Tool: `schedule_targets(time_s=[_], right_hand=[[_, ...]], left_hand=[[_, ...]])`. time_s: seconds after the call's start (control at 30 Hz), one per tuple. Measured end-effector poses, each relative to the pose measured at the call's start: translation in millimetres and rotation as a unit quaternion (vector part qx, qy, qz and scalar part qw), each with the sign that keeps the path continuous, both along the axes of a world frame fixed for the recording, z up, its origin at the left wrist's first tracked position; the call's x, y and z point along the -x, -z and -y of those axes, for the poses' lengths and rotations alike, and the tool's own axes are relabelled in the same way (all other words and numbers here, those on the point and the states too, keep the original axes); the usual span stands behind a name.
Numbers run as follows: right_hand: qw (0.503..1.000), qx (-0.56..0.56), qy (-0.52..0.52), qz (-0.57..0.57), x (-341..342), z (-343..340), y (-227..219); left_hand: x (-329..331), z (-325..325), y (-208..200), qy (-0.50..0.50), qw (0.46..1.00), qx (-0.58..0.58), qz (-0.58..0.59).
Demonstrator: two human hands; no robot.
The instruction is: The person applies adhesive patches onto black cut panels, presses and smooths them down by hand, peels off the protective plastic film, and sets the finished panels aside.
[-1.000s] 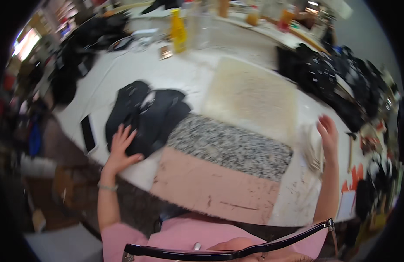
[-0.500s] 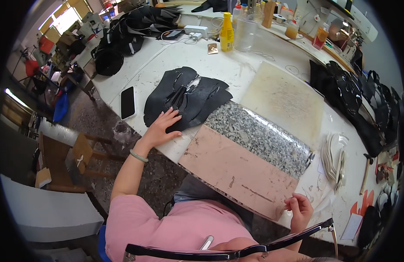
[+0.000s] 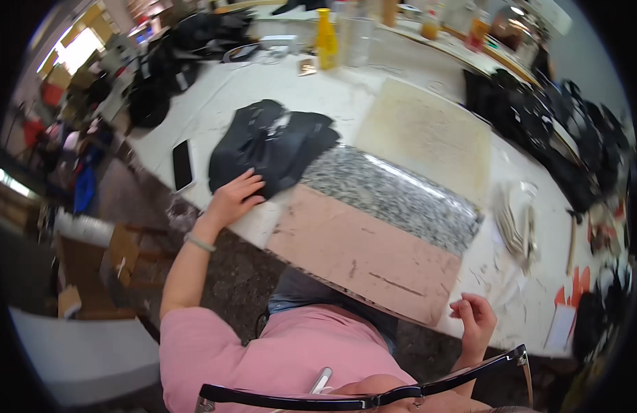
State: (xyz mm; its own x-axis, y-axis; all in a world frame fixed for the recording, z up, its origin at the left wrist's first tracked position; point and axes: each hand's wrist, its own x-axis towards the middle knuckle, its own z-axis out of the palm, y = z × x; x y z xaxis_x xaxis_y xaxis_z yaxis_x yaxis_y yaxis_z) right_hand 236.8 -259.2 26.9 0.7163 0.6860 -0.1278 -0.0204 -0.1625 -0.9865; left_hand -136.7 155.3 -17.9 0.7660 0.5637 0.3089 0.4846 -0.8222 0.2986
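Observation:
My left hand (image 3: 237, 198) lies with outstretched fingers on the near edge of a pile of black leather pieces (image 3: 291, 141). The pieces overlap, and a pale patch shows near their top; blur hides finer detail. My right hand (image 3: 475, 318) hovers just right of a pink board (image 3: 359, 251), its fingers curled in and thumb close to the index finger. Whether anything small is between those fingers I cannot make out. The pink board rests on the near part of a speckled grey stone slab (image 3: 394, 196).
A phone (image 3: 183, 165) lies left of the leather. Behind the slab is a translucent cutting mat (image 3: 428, 131). A yellow bottle (image 3: 326, 40) stands at the back. To the right are a bundle of pale strips (image 3: 514, 224), orange-handled scissors (image 3: 573, 288) and black leather pieces (image 3: 532, 131).
The whole view has shifted and blurred. My right hand has moved a little to the right, away from the pink board's corner. My left hand stays on the black leather.

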Motion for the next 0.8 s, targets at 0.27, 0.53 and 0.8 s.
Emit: schedule_targets(time_s=[0.27, 0.53, 0.8], right_hand=[[0.973, 0.068, 0.095, 0.200, -61, 2, 3], [0.837, 0.299, 0.189, 0.418, -138, 63, 45], [0.864, 0.310, 0.284, 0.277, -125, 24, 49]], left_hand=[[39, -30, 27, -0.215, 0.941, 0.010, 0.262], [-132, 78, -64, 0.035, 0.965, -0.057, 0.256], [-177, 195, -31, 0.325, 0.940, 0.075, 0.076]])
